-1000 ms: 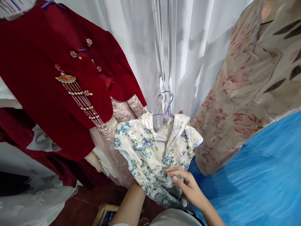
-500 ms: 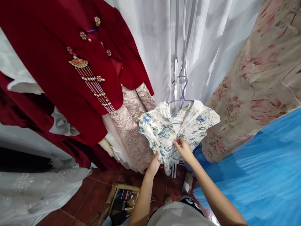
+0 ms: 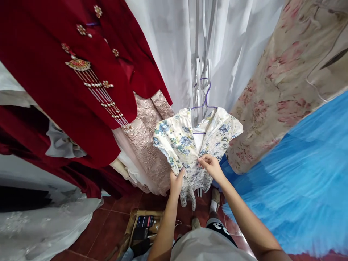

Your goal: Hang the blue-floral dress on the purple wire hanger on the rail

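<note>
Around us, a red jacket (image 3: 40,69) hangs at left, overlapping a pink brocade garment (image 3: 152,156); a beige floral garment (image 3: 288,83) and blue tulle (image 3: 293,181) crowd the right. Between them, before one white curtain (image 3: 168,43), our one floral blouse (image 3: 185,139) hangs on a purple hanger (image 3: 207,96). Our right hand (image 3: 212,166) pinches its front; our left hand (image 3: 176,181) has fingers clamped on its side. We count four flower ornaments (image 3: 81,30) and one fan pendant (image 3: 78,64) on the jacket.
</note>
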Motion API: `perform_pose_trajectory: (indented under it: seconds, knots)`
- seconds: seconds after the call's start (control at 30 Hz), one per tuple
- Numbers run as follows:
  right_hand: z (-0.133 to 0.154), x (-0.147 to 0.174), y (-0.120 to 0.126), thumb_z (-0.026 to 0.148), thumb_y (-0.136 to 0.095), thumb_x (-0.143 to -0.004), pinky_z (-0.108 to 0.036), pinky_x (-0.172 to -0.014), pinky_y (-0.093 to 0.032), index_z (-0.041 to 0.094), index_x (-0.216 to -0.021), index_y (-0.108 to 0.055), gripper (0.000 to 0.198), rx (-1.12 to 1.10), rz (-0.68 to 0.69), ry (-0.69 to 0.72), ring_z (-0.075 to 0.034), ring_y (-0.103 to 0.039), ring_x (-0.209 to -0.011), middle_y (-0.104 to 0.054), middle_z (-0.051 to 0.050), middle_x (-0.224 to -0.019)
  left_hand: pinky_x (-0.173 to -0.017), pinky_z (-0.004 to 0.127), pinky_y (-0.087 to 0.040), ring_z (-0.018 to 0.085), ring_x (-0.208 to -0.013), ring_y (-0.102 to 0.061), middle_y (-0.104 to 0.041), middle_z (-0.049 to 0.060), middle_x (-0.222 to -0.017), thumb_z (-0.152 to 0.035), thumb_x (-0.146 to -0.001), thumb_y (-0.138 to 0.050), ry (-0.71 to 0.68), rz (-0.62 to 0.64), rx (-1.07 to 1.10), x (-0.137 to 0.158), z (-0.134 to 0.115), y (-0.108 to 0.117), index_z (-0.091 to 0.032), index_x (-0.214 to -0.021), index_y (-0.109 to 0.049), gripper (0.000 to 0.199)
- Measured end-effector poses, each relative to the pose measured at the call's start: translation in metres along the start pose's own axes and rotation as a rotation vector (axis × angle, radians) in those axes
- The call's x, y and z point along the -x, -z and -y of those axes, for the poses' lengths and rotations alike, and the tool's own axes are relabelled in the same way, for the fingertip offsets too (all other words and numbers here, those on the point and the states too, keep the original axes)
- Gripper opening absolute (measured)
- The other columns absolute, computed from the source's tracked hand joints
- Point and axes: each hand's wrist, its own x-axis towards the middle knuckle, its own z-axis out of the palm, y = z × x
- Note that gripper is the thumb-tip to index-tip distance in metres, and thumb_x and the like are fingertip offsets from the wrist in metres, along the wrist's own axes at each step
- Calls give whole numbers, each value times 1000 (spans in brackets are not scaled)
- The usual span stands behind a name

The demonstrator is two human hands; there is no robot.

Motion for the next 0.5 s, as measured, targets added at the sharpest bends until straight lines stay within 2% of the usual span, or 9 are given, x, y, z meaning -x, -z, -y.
perform_pose_trajectory:
  seconds: [0.07, 0.1, 0.13, 0.2, 0.27, 0.4, 0.5]
  knots:
    - [4, 7, 1, 53, -62, -91, -27, -52, -41, 21, -74, -60, 37, 86, -35, 28, -15, -55, -51, -67, -2, -61, -109, 46, -46, 33, -130, -56, -59, 19, -135, -40, -81, -75, -289, -227, -143, 3, -4, -4, -16, -132, -56, 60]
    - [7, 11, 2, 52, -60, -92, -27, -51, -40, 21, -74, -60, 36, 151, -35, 52, -15, -55, -50, -67, -2, -60, -110, 45, -45, 31, -131, -55, -58, 19, -135, -37, -83, -74, -440, -280, -215, 4, -6, -8, -16, -131, -56, 55]
    - [9, 15, 3, 50, -58, -95, -27, -52, -40, 21, -75, -61, 35, 224, -18, 84, -15, -55, -51, -66, -1, -61, -109, 44, -45, 29, -129, -56, -59, 17, -131, -33, -86, -72, -564, -248, -281, 5, -8, -13, -17, -128, -58, 48]
    - [16, 20, 7, 45, -53, -99, -27, -55, -40, 21, -81, -62, 31, 373, 54, 175, -16, -58, -54, -66, -1, -62, -102, 40, -49, 26, -117, -62, -64, 13, -117, -28, -89, -68, -691, -12, -365, 8, -13, -25, -19, -118, -62, 31]
    - [24, 22, 12, 40, -48, -102, -27, -58, -41, 22, -87, -62, 28, 505, 141, 293, -17, -61, -59, -66, -1, -67, -92, 36, -53, 22, -101, -66, -68, 9, -102, -24, -92, -63, -684, 180, -383, 9, -17, -39, -19, -109, -64, 18]
    - [46, 7, 32, 34, -43, -105, -28, -64, -44, 20, -92, -64, 28, 720, 248, 552, -20, -66, -70, -69, -7, -77, -79, 30, -52, 19, -84, -65, -68, 6, -86, -21, -94, -56, -607, 198, -365, 10, -27, -58, -19, -93, -61, 6]
    - [75, -19, 52, 32, -44, -104, -28, -64, -45, 19, -93, -65, 28, 817, 208, 695, -20, -66, -71, -70, -9, -79, -73, 27, -49, 18, -78, -64, -66, 4, -80, -21, -93, -57, -591, 285, -359, 17, -37, -58, -19, -84, -58, 10]
